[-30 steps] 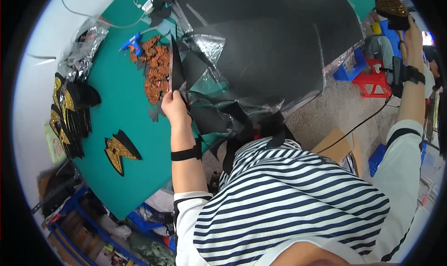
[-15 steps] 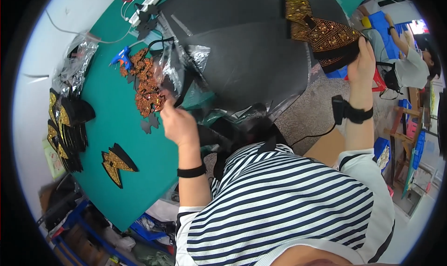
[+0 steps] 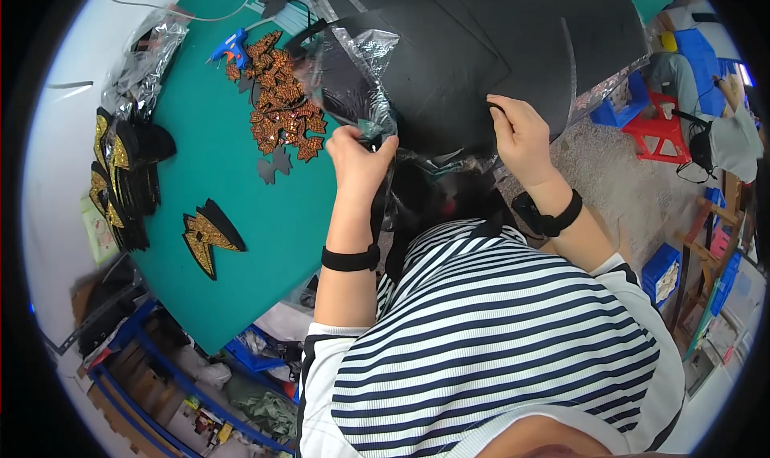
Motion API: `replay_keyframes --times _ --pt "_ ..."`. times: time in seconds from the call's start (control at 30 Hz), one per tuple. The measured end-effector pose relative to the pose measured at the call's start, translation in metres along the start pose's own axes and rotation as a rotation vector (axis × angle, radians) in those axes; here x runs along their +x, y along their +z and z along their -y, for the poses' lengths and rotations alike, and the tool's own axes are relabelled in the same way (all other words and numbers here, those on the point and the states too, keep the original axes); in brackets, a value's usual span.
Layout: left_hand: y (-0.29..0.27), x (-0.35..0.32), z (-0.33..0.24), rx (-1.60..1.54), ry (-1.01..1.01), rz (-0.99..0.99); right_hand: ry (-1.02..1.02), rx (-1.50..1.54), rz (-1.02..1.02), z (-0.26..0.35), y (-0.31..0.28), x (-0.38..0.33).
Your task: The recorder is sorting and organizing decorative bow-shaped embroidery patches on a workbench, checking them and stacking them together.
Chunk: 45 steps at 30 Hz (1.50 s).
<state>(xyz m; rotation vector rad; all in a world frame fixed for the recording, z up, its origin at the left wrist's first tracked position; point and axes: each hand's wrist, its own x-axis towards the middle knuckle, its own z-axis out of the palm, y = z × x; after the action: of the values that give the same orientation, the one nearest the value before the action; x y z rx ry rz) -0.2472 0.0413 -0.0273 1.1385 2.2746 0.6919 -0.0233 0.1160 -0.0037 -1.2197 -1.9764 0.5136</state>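
Note:
My left hand (image 3: 359, 163) is closed at the near edge of a clear plastic bag (image 3: 353, 73), its thumb and fingers curled on the crumpled film. My right hand (image 3: 525, 141) pinches the edge of a flat black piece (image 3: 457, 61), which lies dark side up over a large black sheet (image 3: 529, 9); its outline is hard to tell from the sheet. Left of the bag lies a heap of orange glittering bow-like pieces (image 3: 281, 97) with black edges. A blue glue gun (image 3: 231, 49) rests beside them.
A gold-and-black winged piece (image 3: 208, 233) lies on the green table (image 3: 265, 249). Several stacked gold-and-black pieces (image 3: 120, 177) stand by the wall. A red stool (image 3: 659, 129), blue bins (image 3: 622, 105) and another person (image 3: 726, 137) are at the right.
My right hand has come inward and down from the far right, and the gold-studded piece it held no longer shows its gold face. My left hand has moved right, from the orange heap to the bag.

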Motion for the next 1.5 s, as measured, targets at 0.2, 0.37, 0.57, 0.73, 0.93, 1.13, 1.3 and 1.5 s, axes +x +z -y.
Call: replay_keyframes --times 0.2,0.37,0.57,0.73,0.93,1.13,1.3,1.5 --pt "-0.007 0.001 0.019 -0.184 -0.307 0.112 -0.017 0.002 0.046 -0.006 0.006 -0.002" --pt "-0.005 0.006 0.027 -0.434 -0.445 0.255 -0.036 0.025 0.052 -0.01 0.012 -0.003" --pt "-0.002 -0.021 0.012 0.096 0.029 -0.301 -0.019 0.018 0.035 -0.015 0.016 -0.005" --pt "0.023 -0.046 0.017 0.356 0.121 -0.3 -0.144 -0.047 -0.003 -0.015 0.022 -0.01" --pt "-0.013 -0.046 -0.013 -0.18 -0.058 0.285 -0.303 -0.19 0.0 0.011 0.026 -0.005" --pt "-0.083 -0.04 0.001 -0.623 -0.223 0.791 -0.313 -0.224 0.076 0.007 0.034 -0.003" --pt "-0.037 -0.017 0.006 -0.38 -0.378 0.678 -0.307 -0.196 0.129 0.004 0.037 -0.006" --pt "0.035 -0.03 -0.002 0.239 -0.093 0.144 -0.331 -0.207 0.133 0.003 0.038 -0.005"
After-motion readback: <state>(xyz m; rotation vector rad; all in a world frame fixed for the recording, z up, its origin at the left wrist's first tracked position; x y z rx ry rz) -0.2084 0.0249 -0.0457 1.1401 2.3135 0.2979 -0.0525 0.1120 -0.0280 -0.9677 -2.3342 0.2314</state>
